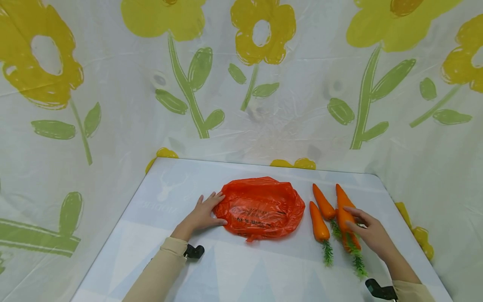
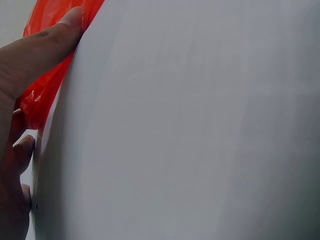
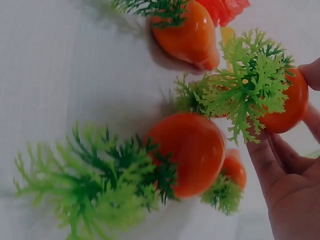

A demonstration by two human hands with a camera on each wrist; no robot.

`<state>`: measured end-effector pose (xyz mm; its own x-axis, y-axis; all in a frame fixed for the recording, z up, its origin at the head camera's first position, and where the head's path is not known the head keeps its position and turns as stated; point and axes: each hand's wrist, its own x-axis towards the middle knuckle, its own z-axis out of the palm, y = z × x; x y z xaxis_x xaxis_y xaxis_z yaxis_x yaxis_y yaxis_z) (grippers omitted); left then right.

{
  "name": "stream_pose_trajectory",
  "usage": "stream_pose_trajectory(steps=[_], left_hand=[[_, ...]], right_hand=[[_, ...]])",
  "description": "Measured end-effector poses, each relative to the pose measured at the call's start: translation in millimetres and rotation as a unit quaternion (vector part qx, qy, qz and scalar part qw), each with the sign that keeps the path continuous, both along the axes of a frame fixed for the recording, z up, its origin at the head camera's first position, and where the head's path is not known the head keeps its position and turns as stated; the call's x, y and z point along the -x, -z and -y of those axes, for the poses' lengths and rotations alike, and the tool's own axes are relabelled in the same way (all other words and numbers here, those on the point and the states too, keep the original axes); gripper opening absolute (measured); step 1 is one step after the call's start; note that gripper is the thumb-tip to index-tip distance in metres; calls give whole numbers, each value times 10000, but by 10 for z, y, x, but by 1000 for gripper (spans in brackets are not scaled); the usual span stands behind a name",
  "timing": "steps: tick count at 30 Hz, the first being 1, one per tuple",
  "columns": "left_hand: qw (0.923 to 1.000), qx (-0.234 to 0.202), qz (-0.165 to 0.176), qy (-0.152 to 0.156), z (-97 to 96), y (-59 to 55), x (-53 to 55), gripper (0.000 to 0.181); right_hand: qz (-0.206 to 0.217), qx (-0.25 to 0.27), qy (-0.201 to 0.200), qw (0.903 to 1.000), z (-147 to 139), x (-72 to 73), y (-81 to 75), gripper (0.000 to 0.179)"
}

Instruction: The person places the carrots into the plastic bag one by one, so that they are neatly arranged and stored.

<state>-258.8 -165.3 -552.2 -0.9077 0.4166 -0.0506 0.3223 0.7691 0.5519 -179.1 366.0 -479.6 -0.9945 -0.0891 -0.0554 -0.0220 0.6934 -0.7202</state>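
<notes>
A red plastic bag with dark printing lies spread on the table, its middle sunken and its rim raised. My left hand rests at its left edge with fingers spread and thumb straight; in the left wrist view the thumb touches the red plastic. Toy carrots with green leafy tops are grouped right of the bag. One carrot is pinched between the thumb and fingers of my right hand, its tip pointing away from me. Another carrot shows partly beneath it. Two more carrots, one nearer and one farther, lie beside the bag.
The pale table has faint blue triangles and a deer print. A white curtain with yellow flowers surrounds its back and sides. Each wrist wears a small black camera, one left and one right.
</notes>
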Motion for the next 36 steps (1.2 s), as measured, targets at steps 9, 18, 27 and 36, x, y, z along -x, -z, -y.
stream_pose_trajectory(steps=[9, 18, 27, 36], left_hand=[[10000, -22, -16, 47, -9, -8, -17, 96], [9998, -32, -184, 63, -8, 32, -3, 96], [9999, 64, -102, 10, -16, 21, -11, 97], [9999, 106, -81, 18, -25, 2, -7, 96]], right_hand=[[-21, 94, -67, 9999, 113, 36, 17, 56], [2, 359, -94, 9993, 244, 97, 34, 56], [-223, 410, -320, 9984, 379, 144, 45, 53], [-218, 427, -342, 9983, 510, 199, 94, 54]])
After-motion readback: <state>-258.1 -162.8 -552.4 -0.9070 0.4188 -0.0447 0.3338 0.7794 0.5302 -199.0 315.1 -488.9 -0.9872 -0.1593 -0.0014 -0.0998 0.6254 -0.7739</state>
